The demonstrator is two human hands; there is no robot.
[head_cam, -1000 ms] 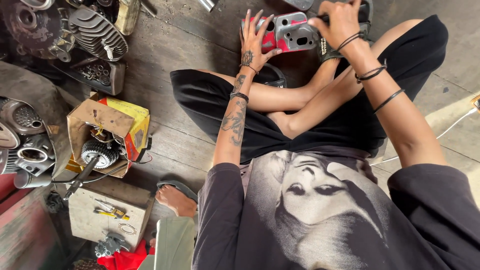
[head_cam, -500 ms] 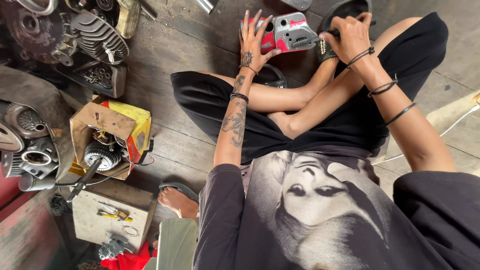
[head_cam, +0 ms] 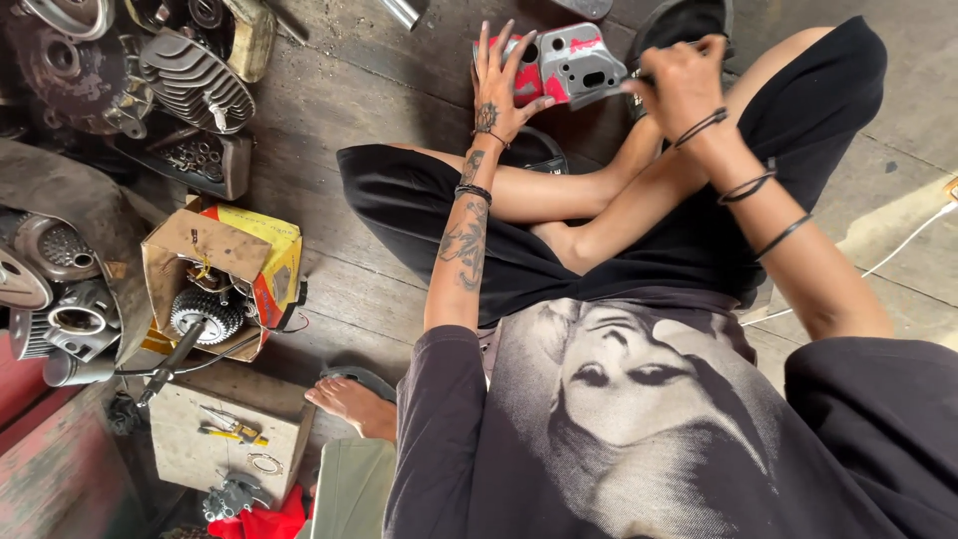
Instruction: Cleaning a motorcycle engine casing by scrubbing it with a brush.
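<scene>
we sit cross-legged on the plank floor (head_cam: 339, 110), black shorts and a black printed shirt filling the lower frame. well off to the left of our hands, a heap of engine parts: a finned cylinder (head_cam: 196, 80) uppermost, dark casings below it, then an open cardboard box (head_cam: 215, 269) with a toothed gear (head_cam: 205, 311) inside. below that box, further from the hands, a pale block (head_cam: 225, 434) carrying small tools, and beside it another person's bare foot (head_cam: 351, 404) in a sandal. the work itself lies at the far edge of our reach, past the crossed shins: a grey metal cover with red paint patches (head_cam: 579, 62), standing tilted on the floor. our left hand (head_cam: 502, 88) lies flat against its left face, fingers spread and straight, pressing rather than clasping, so the hand is open on the part. our right hand (head_cam: 682, 82) sits just right of the cover, fingers curled tight into a fist around something thin; we cannot tell what it is, only that the knuckles are closed and close to the cover's right edge. black bands ring the right forearm, a beaded band the left wrist. a white cable (head_cam: 903, 245) trails on the floor well right of the right arm.
</scene>
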